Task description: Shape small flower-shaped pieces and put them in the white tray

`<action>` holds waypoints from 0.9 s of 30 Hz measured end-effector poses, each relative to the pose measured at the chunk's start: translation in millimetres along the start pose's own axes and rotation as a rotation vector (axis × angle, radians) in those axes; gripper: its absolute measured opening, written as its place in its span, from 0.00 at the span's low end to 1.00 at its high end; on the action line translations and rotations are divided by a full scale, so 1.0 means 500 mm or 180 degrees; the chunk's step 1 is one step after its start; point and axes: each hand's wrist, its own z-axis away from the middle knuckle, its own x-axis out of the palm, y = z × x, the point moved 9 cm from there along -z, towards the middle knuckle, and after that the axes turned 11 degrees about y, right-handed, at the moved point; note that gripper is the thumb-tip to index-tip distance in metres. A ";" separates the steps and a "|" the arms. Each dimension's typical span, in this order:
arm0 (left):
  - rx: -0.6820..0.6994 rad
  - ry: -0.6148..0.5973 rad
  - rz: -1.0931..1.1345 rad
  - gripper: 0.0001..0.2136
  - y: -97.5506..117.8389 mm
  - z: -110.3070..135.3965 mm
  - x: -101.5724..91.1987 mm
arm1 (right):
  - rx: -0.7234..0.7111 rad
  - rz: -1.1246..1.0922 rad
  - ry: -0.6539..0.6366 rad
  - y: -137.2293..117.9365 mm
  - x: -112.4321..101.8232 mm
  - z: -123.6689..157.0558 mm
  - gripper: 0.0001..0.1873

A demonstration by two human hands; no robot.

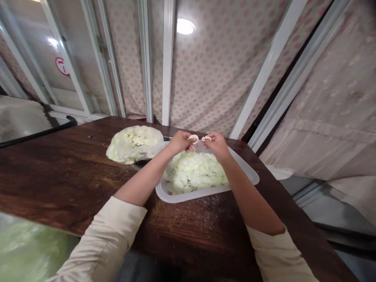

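My left hand (181, 141) is closed, pinching a small white piece with a ruffled, beaded-looking edge (193, 137). Close to it on the right, my right hand (217, 145) pinches a similar white ruffled piece (206, 138). Whether the two pieces are joined is too small to make out. Both hands are above the far side of a white plastic tray (176, 198). Inside the tray lies a heap of small white and pale-green pieces (195, 170), petal-like in look. My right forearm hides part of the tray's right side.
A clear plastic bag of pale-green pieces (132, 145) rests left of the tray on the dark wooden table (58, 172). Another bag with pale-green contents (29, 250) is blurred at lower left. Framed glass panels with a pink-dotted curtain (211, 78) stand behind the table.
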 end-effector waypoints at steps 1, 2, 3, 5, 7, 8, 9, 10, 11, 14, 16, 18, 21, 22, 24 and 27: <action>0.0048 -0.0021 -0.0044 0.07 0.001 0.000 0.001 | -0.0049 0.0038 -0.0028 0.001 0.001 -0.001 0.05; 0.0084 -0.0038 -0.0091 0.07 0.002 0.001 0.002 | -0.0075 0.0052 -0.0055 0.002 0.003 -0.002 0.06; 0.0111 -0.0053 -0.0132 0.07 0.003 0.001 0.002 | -0.0069 0.0038 -0.0074 0.004 0.004 -0.002 0.06; 0.0155 -0.0100 -0.0178 0.08 0.004 0.002 0.005 | -0.0012 -0.0041 -0.0090 0.007 0.005 -0.004 0.07; 0.0182 -0.0122 -0.0206 0.09 0.004 0.003 0.006 | 0.0041 -0.0123 -0.0118 0.005 0.008 -0.003 0.07; 0.0193 -0.0115 -0.0236 0.10 0.004 0.003 0.006 | 0.0073 -0.0147 -0.0136 0.004 0.010 -0.002 0.07; 0.0209 -0.0099 -0.0279 0.10 0.004 0.003 0.005 | 0.0112 -0.0165 -0.0153 0.003 0.012 0.000 0.07; 0.0237 -0.0079 -0.0335 0.11 0.005 0.003 0.004 | 0.0171 -0.0186 -0.0170 0.002 0.014 0.002 0.06; 0.0278 -0.0060 -0.0394 0.12 0.006 0.003 0.003 | 0.0257 -0.0217 -0.0180 0.003 0.015 0.005 0.06; 0.0429 -0.0003 -0.0559 0.16 0.010 0.003 0.001 | 0.0590 -0.0378 -0.0229 0.012 0.019 0.012 0.06; 0.0506 0.0038 -0.0659 0.18 0.010 0.003 -0.001 | 0.0748 -0.0483 -0.0273 0.018 0.021 0.015 0.08; 0.0563 0.0061 -0.0764 0.20 0.012 0.004 -0.002 | 0.0760 -0.0556 -0.0268 0.018 0.018 0.013 0.09; 0.0583 0.0015 -0.0880 0.20 0.015 0.008 0.002 | 0.0667 -0.0612 -0.0263 0.014 0.013 0.009 0.10; 0.0585 -0.0021 -0.0909 0.20 0.016 0.010 0.004 | 0.0667 -0.0603 -0.0321 0.014 0.016 0.010 0.09; 0.0622 -0.0078 -0.0942 0.19 0.020 0.012 0.009 | 0.0736 -0.0502 -0.0494 0.018 0.026 0.017 0.08; 0.0767 -0.0141 -0.0913 0.17 0.025 0.012 0.014 | 0.0676 -0.0107 -0.0793 0.018 0.041 0.031 0.06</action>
